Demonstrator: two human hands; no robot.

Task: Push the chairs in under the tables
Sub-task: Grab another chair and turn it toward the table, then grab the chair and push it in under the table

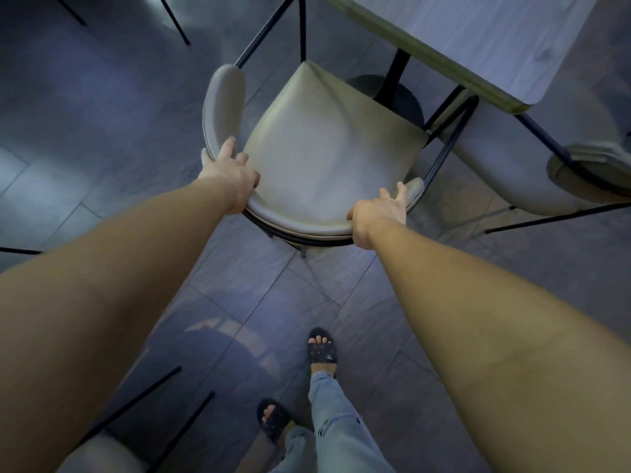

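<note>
A beige padded chair [317, 145] with a curved backrest and thin black legs stands in front of me, its seat facing a grey-topped table [478, 39] at the upper right. The seat's front edge lies just short of the table edge, beside the table's black pedestal base. My left hand [230, 174] grips the left part of the curved backrest. My right hand [380, 211] holds the right part of the backrest, fingers spread over its top.
A second beige chair [532, 172] stands at the right, partly under the table. Black chair legs [170, 15] show at the top left and another chair's legs [150, 418] at the bottom left. My sandalled feet [321, 349] stand on the grey tiled floor.
</note>
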